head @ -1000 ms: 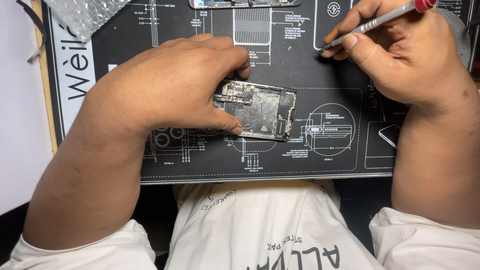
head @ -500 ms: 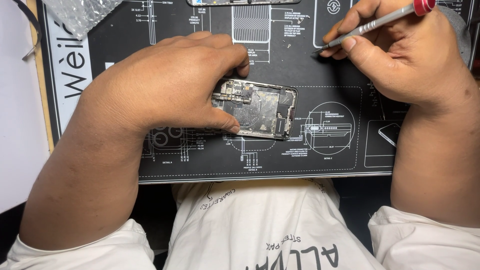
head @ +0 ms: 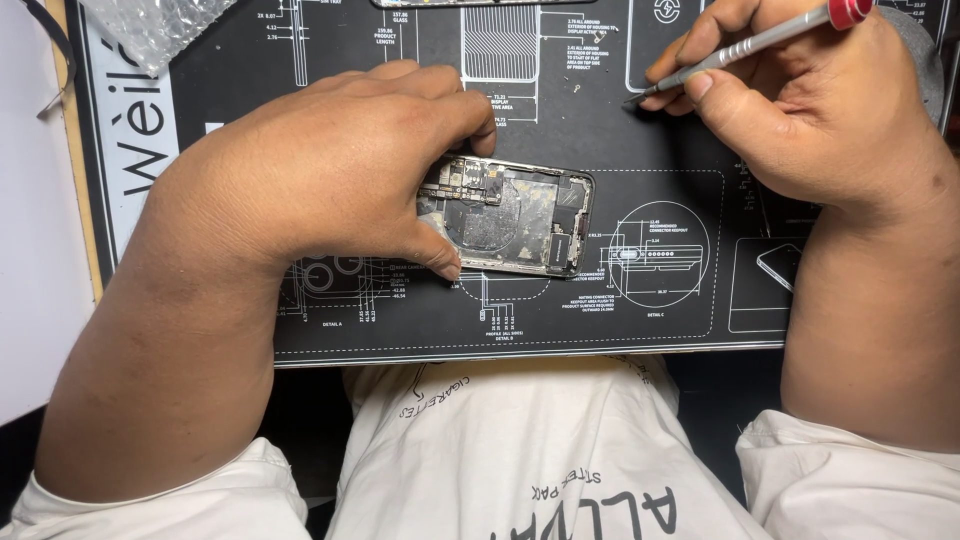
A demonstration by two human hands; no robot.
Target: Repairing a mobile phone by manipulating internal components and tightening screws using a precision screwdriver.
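Our left hand point(head: 330, 180) grips the opened phone point(head: 510, 215), lying long left-to-right; our right hand point(head: 800, 110) pinches the screwdriver point(head: 740, 45) far right.

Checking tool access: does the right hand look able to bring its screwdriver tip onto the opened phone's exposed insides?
Probably yes. The right hand holds the red-capped metal screwdriver just above; the left hand covers only one end of the opened phone.

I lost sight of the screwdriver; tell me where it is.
In the head view, upper right: the right hand holds the screwdriver, tip down on the black work mat, up-right of the opened phone.
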